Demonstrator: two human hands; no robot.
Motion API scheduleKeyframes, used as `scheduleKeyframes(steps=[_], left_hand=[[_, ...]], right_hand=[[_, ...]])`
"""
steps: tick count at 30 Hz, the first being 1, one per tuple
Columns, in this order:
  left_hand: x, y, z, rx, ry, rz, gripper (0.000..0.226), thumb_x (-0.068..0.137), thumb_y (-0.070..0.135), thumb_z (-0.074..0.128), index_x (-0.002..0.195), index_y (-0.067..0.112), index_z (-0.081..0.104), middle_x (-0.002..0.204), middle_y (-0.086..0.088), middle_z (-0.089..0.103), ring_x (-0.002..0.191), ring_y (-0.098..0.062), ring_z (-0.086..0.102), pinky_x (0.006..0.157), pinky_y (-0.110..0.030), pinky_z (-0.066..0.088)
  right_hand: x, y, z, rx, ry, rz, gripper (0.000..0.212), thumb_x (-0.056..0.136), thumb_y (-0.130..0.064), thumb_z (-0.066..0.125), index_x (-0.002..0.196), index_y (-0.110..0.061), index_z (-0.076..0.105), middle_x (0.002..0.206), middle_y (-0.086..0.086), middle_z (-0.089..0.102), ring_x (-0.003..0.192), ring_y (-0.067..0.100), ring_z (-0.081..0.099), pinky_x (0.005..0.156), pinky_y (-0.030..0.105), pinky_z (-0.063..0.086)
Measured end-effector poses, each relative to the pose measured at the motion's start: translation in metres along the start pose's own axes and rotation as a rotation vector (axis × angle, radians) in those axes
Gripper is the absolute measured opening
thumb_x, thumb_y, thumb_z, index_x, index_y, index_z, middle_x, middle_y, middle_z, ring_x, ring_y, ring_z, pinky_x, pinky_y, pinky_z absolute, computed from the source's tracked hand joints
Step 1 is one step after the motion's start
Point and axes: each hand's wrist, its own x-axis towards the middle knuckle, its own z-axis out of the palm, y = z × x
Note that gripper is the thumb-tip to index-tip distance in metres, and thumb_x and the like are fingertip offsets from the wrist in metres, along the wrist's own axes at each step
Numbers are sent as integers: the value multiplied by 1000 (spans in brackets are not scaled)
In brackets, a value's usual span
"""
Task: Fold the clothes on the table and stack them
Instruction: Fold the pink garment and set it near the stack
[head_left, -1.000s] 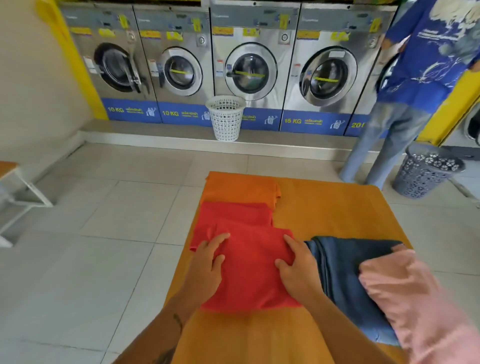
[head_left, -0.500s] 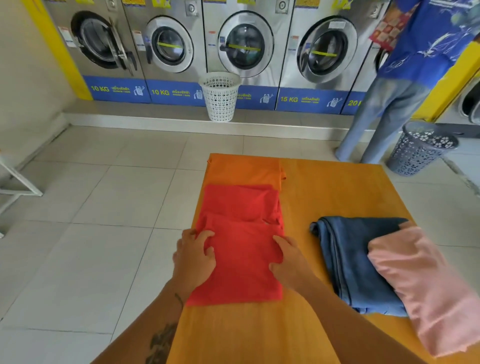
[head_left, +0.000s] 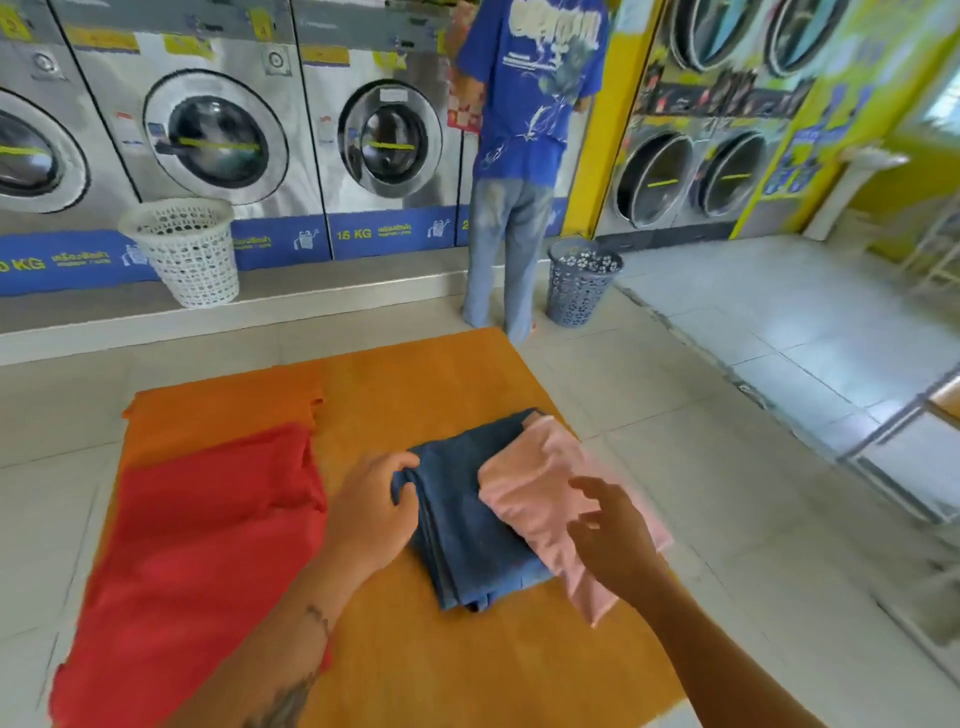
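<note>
A folded red cloth lies on the left of the orange-brown table, overlapping a folded orange cloth behind it. To the right lies folded blue denim, with a pink cloth partly on top of it. My left hand grips the denim's left edge with curled fingers. My right hand hovers over the pink cloth, fingers spread, holding nothing.
A person in a blue shirt stands at the washing machines just beyond the table's far edge. A grey basket sits beside that person and a white basket at the left. Tiled floor surrounds the table.
Both hands left the red cloth and moved right. My left hand now holds the denim's edge and my right is over the pink cloth. The view swung right.
</note>
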Motion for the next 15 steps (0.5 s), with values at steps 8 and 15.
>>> scheduleKeyframes(steps=[8, 15], left_hand=[[64, 77, 99, 79, -355, 54, 59, 93, 18, 48, 149, 22, 31, 150, -2, 32, 137, -23, 38, 107, -33, 36], [127, 123, 142, 455, -481, 299, 67, 92, 14, 43, 154, 31, 22, 159, 6, 22, 146, -23, 23, 117, -44, 25]], right_hand=[[18, 68, -44, -95, 133, 212, 63, 85, -21, 65, 142, -30, 38, 148, 7, 40, 125, 30, 50, 98, 46, 50], [37, 100, -41, 179, -13, 259, 69, 86, -25, 66, 146, -27, 32, 149, 5, 42, 129, 27, 48, 104, 49, 46]])
